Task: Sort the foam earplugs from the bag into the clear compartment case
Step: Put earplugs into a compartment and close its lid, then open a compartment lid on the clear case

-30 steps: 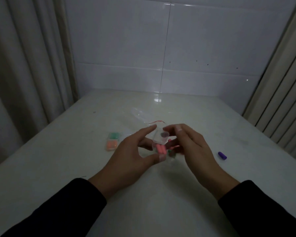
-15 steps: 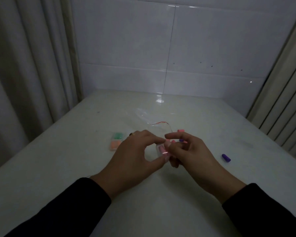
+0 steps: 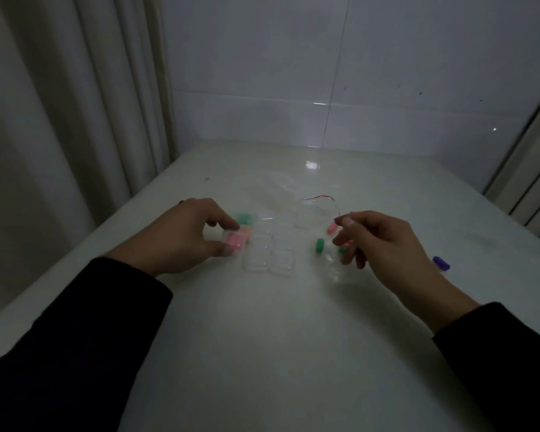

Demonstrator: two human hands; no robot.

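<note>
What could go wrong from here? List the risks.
1. The purple earplug lies apart near the table's right edge; a brush from the right hand could roll it off.
2. The left hand has its grip on a small clear box of pink earplugs; setting it down carelessly may nudge the empty clear compartments.

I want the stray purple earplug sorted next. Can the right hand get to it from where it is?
Probably yes. The purple earplug lies alone on the bare table just to the outer side of the right hand, with nothing between them. The hand's fingers look curled, possibly pinching something.
</note>
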